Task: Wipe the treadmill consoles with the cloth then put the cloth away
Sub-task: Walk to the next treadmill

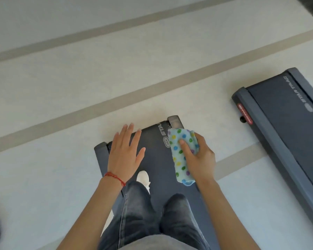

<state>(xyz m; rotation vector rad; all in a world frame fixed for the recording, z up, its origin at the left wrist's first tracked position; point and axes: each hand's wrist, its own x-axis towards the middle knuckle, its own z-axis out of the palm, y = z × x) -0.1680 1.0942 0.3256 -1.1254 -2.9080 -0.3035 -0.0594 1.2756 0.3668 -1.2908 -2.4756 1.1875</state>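
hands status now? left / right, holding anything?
Left hand: open, fingers spread, holding nothing.
Right hand: closed around the folded polka-dot cloth.

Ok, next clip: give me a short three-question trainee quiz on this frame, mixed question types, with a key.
1. True or false: the left hand is holding the cloth.
2. Multiple choice: the pattern on the cloth is A) plain white, B) coloured dots on light blue, C) red stripes.
3. Short answer: how many treadmill decks are in view, and on which one is the person standing?

Key
1. False. The left hand is open with fingers spread; the right hand grips the rolled cloth.
2. B.
3. Two. The person stands on the near treadmill, with a white shoe on its belt; the second treadmill lies to the right. No console is visible.
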